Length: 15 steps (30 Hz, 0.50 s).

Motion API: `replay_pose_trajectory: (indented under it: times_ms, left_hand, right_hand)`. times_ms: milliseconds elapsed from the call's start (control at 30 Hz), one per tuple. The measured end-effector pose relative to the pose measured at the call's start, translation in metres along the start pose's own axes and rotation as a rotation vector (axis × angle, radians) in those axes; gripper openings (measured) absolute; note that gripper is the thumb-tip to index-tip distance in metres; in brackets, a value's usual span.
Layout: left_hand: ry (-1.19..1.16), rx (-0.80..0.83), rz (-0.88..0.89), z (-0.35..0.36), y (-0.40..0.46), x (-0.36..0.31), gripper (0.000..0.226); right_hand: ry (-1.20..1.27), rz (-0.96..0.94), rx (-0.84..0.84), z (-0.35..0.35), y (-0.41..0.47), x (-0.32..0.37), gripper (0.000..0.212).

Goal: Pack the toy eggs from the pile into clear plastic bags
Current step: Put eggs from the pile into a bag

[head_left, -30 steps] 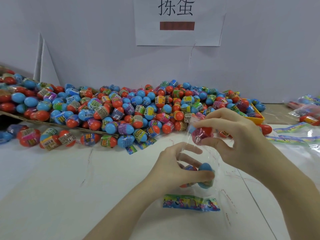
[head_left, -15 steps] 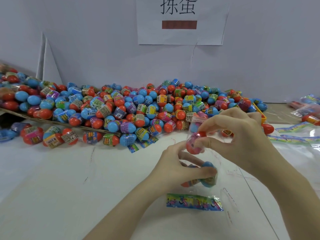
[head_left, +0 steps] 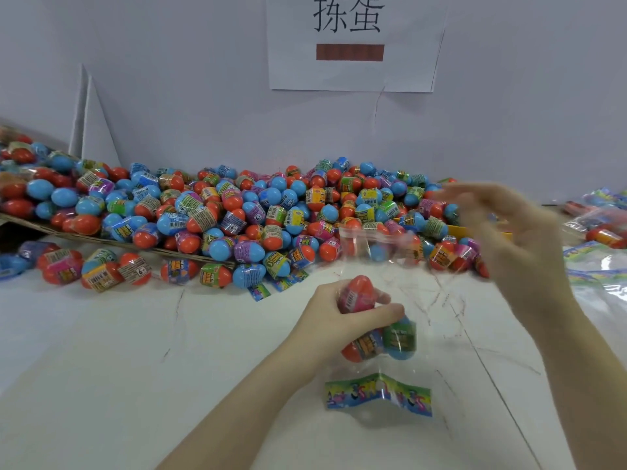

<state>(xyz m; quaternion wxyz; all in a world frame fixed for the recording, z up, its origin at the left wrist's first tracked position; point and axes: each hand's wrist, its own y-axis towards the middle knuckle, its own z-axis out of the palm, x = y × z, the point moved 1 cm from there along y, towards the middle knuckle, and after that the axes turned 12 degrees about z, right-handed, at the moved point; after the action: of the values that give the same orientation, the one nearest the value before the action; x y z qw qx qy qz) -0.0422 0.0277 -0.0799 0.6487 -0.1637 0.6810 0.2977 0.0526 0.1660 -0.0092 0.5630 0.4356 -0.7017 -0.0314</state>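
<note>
The left hand [head_left: 334,320] grips the clear plastic bag [head_left: 390,300] around its middle, fingers and thumb curled round the film and the toy eggs inside. The bag stands roughly upright above the white tabletop [head_left: 118,368], its open mouth uppermost. Three eggs are inside: a red-topped egg with a pink label [head_left: 356,295] lies highest, against the left fingers; an orange egg with a yellow label [head_left: 361,346] and a blue egg with a green label [head_left: 400,339] sit side by side below it, touching. A multicoloured printed strip [head_left: 378,395] forms the lower end of the bag, close to the tabletop.

The right hand [head_left: 509,245] is raised to the right of the bag mouth, motion-blurred, fingers spread and loosely bent, holding nothing. Whether it touches the film cannot be told.

The large pile of blue and orange plastic toy eggs with printed wrap labels [head_left: 237,212] lies along the back of the tabletop against the pale wall, partly on a flat cardboard sheet [head_left: 101,240]. A white paper sign with black characters and a brown bar [head_left: 353,42] is fixed to the wall above. More printed plastic bags [head_left: 600,232] lie at the right edge.
</note>
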Motion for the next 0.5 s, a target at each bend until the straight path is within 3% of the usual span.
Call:
replay_pose_trajectory:
  times_ms: [67, 100, 267, 400, 500]
  left_hand:
    - [-0.039, -0.018, -0.006, -0.002, 0.001, -0.001, 0.007]
    - [-0.056, -0.028, -0.011, -0.003, 0.001, -0.001, 0.007]
    - [-0.053, -0.059, -0.034, -0.008, 0.003, 0.001, 0.011]
    - [-0.041, -0.094, -0.061, -0.011, 0.003, 0.003, 0.015]
    - [-0.049, -0.099, -0.082, -0.011, 0.004, 0.003, 0.016]
  right_hand:
    - [-0.096, 0.150, -0.291, -0.011, 0.008, -0.019, 0.014]
    - [-0.222, 0.228, -0.336, -0.013, 0.011, -0.030, 0.016]
    - [-0.847, 0.276, 0.024, 0.012, 0.014, -0.072, 0.042]
    - [-1.067, 0.288, 0.231, 0.026, 0.013, -0.093, 0.058]
    - [-1.136, 0.319, 0.250, 0.028, 0.013, -0.100, 0.060]
